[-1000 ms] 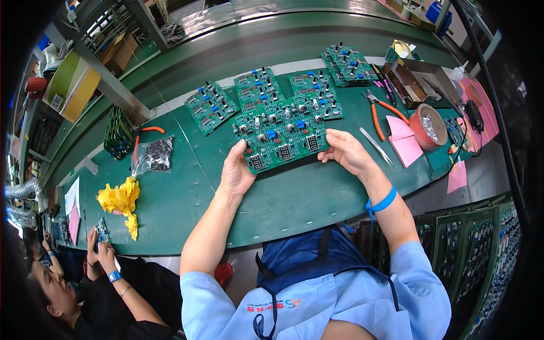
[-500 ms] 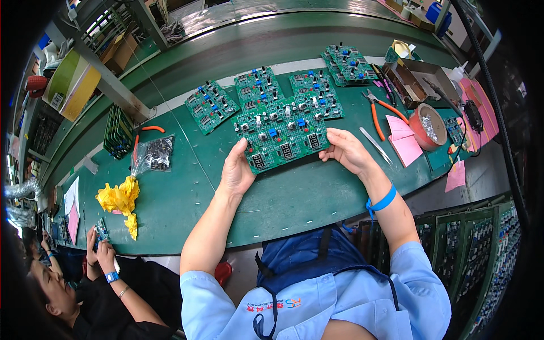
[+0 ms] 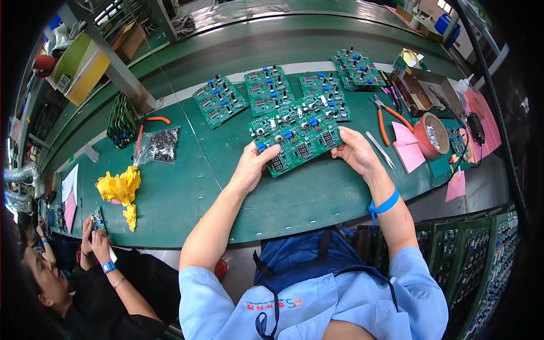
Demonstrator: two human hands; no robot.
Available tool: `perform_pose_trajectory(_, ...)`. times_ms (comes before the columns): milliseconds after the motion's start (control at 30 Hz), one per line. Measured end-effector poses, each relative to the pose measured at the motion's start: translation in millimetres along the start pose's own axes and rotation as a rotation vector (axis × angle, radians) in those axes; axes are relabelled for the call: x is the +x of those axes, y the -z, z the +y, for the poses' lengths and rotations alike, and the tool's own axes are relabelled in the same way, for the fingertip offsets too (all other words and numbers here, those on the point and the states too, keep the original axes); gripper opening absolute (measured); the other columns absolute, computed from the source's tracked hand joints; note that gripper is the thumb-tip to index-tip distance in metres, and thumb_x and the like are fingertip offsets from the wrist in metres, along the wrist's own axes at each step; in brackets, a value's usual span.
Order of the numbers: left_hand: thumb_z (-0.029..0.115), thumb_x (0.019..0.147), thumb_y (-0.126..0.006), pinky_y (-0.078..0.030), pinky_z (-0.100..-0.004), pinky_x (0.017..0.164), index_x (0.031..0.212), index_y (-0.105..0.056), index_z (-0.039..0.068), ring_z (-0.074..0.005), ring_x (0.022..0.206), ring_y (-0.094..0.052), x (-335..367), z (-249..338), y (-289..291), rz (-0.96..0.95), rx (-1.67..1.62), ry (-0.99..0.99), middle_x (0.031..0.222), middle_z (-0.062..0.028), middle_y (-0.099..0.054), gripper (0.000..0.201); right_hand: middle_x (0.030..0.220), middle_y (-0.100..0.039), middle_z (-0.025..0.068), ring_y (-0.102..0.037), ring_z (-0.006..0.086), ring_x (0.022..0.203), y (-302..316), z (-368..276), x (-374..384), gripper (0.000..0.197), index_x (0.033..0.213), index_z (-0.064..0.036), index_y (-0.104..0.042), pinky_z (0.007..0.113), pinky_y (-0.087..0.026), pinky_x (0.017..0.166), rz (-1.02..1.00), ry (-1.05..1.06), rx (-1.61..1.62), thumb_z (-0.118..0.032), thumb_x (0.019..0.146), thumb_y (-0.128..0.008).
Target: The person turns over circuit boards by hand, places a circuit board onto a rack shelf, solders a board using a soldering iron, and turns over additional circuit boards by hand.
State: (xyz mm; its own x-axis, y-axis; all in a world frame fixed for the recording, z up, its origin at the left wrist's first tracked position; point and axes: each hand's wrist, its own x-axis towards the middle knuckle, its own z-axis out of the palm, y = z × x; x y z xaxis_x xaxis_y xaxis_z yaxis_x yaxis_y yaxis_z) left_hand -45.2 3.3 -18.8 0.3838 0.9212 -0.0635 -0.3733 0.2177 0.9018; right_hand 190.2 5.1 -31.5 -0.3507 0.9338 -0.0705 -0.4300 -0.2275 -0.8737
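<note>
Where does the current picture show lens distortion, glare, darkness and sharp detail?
In the head view, the bench bows along its near edge and the corners go dark; in the head view, highlights streak the shiny surface at the top, while the held board looks fairly sharp.

Over there it's a light-blue shirt (image 3: 362, 300) with short sleeves and a small red, orange and blue print (image 3: 262, 306) on the chest. Bodyward of the grip sits a navy apron (image 3: 309, 258) with dark cords (image 3: 276, 309). Behind the right hand (image 3: 358, 152), a bright blue band (image 3: 387, 202) circles the forearm (image 3: 396, 226).
</note>
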Motion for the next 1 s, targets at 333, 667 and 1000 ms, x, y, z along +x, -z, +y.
perform_pose_trajectory(333, 0.012, 0.072, -0.056, -0.04, -0.0262, 0.072, 0.098, -0.05, 0.002, -0.0103, 0.082, -0.05, 2.7, -2.0, 1.0, 0.001, 0.078, -0.028, 0.093, -0.0034, -0.054, 0.028, 0.076, -0.052, 0.0043, -0.049, 0.0116, 0.063, -0.9, -1.4, 2.0, 0.024, 0.095, -0.0008, -0.047, 0.024, -0.042, 0.059, 0.021, 0.014, 0.005, -0.02, 0.082, -0.04)
perform_pose_trajectory(667, 0.011, 0.071, -0.056, -0.041, -0.0227, 0.064, 0.092, -0.053, 0.002, -0.0082, 0.07, -0.052, 1.5, -4.3, 2.0, 0.044, 0.12, 0.004, 0.083, -0.0029, -0.057, 0.022, 0.079, -0.053, 0.0033, -0.05, 0.0112, 0.063, 0.0, 1.5, 2.4, 0.019, 0.088, -0.0045, -0.047, 0.024, -0.042, 0.057, 0.036, -0.005, -0.028, -0.021, 0.082, -0.043)
perform_pose_trajectory(1000, 0.0, 0.066, -0.054, -0.043, -0.0261, 0.066, 0.086, -0.056, 0.003, -0.0182, 0.077, -0.055, -1.8, -4.5, -9.0, 0.066, 0.843, -0.728, 0.086, -0.0081, -0.057, 0.02, 0.096, -0.049, 0.0161, -0.053, 0.0264, 0.082, 0.7, -4.4, -0.5, 0.045, 0.105, -0.0027, -0.04, 0.032, -0.046, 0.062, 0.211, -0.055, 0.081, -0.04, 0.081, -0.035)
